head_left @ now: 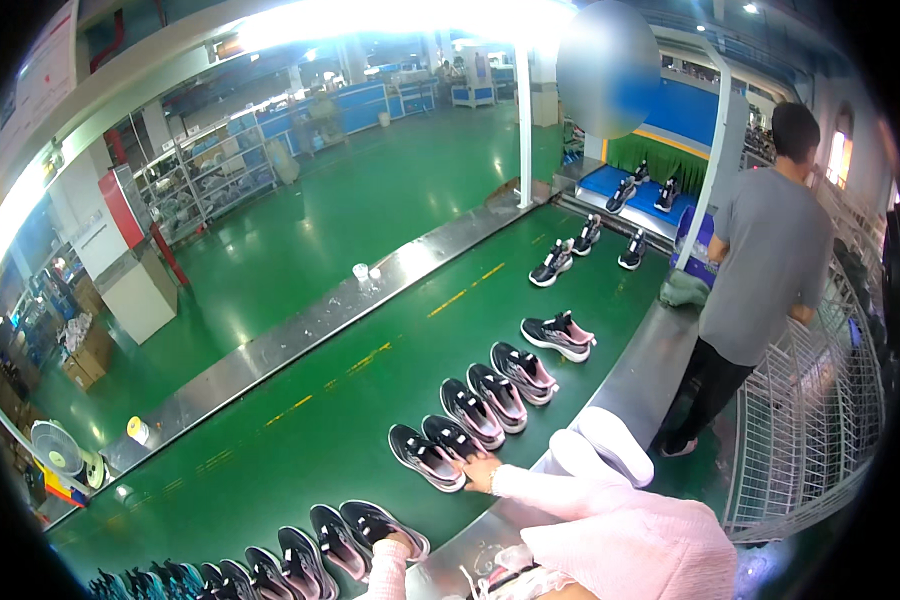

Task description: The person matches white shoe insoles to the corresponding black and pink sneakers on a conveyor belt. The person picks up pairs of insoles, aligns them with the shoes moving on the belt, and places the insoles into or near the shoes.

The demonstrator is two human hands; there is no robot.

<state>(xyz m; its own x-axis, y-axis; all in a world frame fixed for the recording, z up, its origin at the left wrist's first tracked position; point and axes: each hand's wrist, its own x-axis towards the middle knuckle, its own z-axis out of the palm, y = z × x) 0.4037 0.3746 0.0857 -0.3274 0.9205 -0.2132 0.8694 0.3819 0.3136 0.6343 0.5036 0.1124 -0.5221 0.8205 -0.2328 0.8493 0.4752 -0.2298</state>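
Dark sneakers with pink linings and pale soles stand in a slanting row on the green conveyor belt. At the bottom centre, my left hand is closed at the collar of a sneaker, its fingertips hidden in the opening. Farther right, my right hand grips the heel end of another sneaker, fingers bent over its collar. Next to that one stands a sneaker that neither hand touches. Pink sleeves cover both my forearms.
Several more sneakers stand farther along the belt, toward a blue-lined opening with a green curtain. Blue-green shoes crowd the lower left. A metal ledge edges the belt. At right, a person in grey stands beside a wire rack.
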